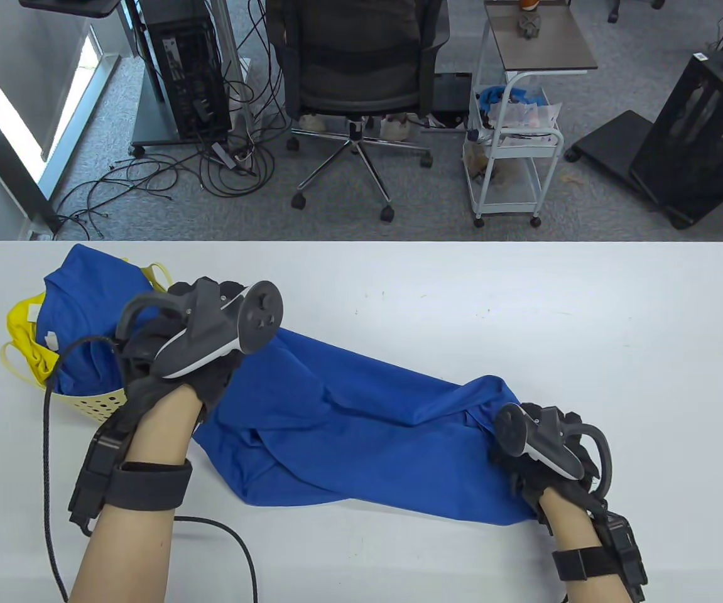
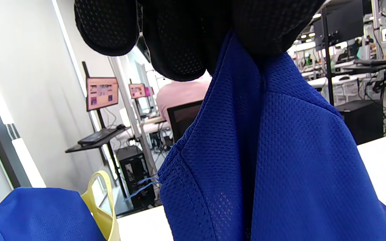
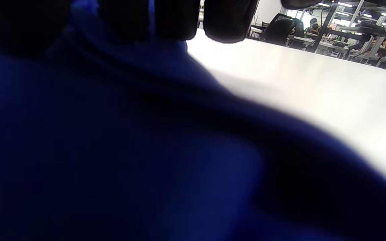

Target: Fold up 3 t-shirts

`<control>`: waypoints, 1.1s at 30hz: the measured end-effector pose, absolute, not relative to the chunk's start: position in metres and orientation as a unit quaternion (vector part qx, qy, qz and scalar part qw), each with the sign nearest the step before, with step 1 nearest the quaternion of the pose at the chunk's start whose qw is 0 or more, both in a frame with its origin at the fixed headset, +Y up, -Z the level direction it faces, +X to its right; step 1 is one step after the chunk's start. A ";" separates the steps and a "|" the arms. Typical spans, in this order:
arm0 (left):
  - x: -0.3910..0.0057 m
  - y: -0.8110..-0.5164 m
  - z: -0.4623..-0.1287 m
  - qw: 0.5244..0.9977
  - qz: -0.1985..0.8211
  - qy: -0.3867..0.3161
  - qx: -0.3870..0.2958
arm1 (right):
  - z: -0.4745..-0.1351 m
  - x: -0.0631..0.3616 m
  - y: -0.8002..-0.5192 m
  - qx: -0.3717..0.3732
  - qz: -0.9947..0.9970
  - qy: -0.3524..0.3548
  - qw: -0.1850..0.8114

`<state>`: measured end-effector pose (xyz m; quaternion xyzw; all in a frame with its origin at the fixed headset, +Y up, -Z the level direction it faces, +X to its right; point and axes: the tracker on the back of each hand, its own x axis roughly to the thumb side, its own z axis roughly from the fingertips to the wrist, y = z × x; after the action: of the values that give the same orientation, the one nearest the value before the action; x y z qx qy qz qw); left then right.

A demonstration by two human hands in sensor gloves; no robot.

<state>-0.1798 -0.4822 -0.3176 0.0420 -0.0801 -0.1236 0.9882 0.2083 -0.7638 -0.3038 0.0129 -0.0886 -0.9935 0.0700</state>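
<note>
A blue t-shirt [image 1: 348, 421] lies crumpled and stretched across the white table [image 1: 493, 301] between my two hands. My left hand [image 1: 179, 352] is raised above the table and grips one end of it; the left wrist view shows the blue mesh cloth [image 2: 263, 160] bunched and hanging from my gloved fingers [image 2: 179, 43]. My right hand [image 1: 543, 452] holds the other end low at the table, with blue cloth [image 3: 112, 150] filling the right wrist view under the fingers [image 3: 230, 20]. Another blue t-shirt [image 1: 85, 301] and a yellow one [image 1: 25, 326] sit in the basket.
A yellow plastic basket [image 1: 100, 402] stands at the table's left edge, just left of my left hand; its handle shows in the left wrist view [image 2: 102, 201]. A black cable [image 1: 47, 452] trails from my left wrist along the front. Office chair and cart stand beyond the table.
</note>
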 end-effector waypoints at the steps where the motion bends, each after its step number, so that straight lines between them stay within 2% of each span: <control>1: -0.181 -0.481 -0.316 0.988 -0.125 -0.078 0.043 | -0.305 0.207 -0.764 0.021 -0.994 -0.079 0.079; 4: -0.187 -0.474 -0.311 0.988 -0.131 -0.064 0.053 | -0.307 0.215 -0.751 0.035 -0.996 -0.063 0.051; 6: -0.194 -0.469 -0.307 0.988 -0.135 -0.051 0.060 | -0.304 0.232 -0.736 0.061 -0.997 -0.039 -0.007; 10: -0.214 -0.462 -0.301 0.988 -0.141 -0.021 0.065 | -0.289 0.290 -0.716 0.154 -0.981 0.008 -0.120; 15: -0.232 -0.467 -0.302 0.988 -0.146 0.007 0.052 | -0.282 0.327 -0.732 0.239 -0.958 -0.008 -0.161; 21: -0.238 -0.481 -0.305 0.991 -0.128 0.000 0.036 | -0.290 0.324 -0.746 0.258 -0.960 -0.007 -0.109; 24: -0.235 -0.488 -0.309 0.991 -0.133 -0.009 0.031 | -0.289 0.306 -0.730 0.206 -0.973 0.034 -0.097; 27: -0.230 -0.493 -0.314 0.990 -0.136 -0.014 0.026 | -0.285 0.267 -0.715 0.062 -0.990 0.083 -0.098; 30: -0.228 -0.497 -0.315 0.990 -0.139 -0.016 0.021 | -0.282 0.223 -0.716 -0.045 -0.994 0.056 -0.088; 33: -0.227 -0.499 -0.314 0.990 -0.140 -0.019 0.019 | -0.284 0.195 -0.730 -0.085 -0.994 0.031 -0.063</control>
<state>-0.2273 -0.4989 -0.3137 0.0185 -0.0185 -0.1400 0.9898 0.1952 -0.7302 -0.2842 -0.0848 0.0311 -0.9939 -0.0630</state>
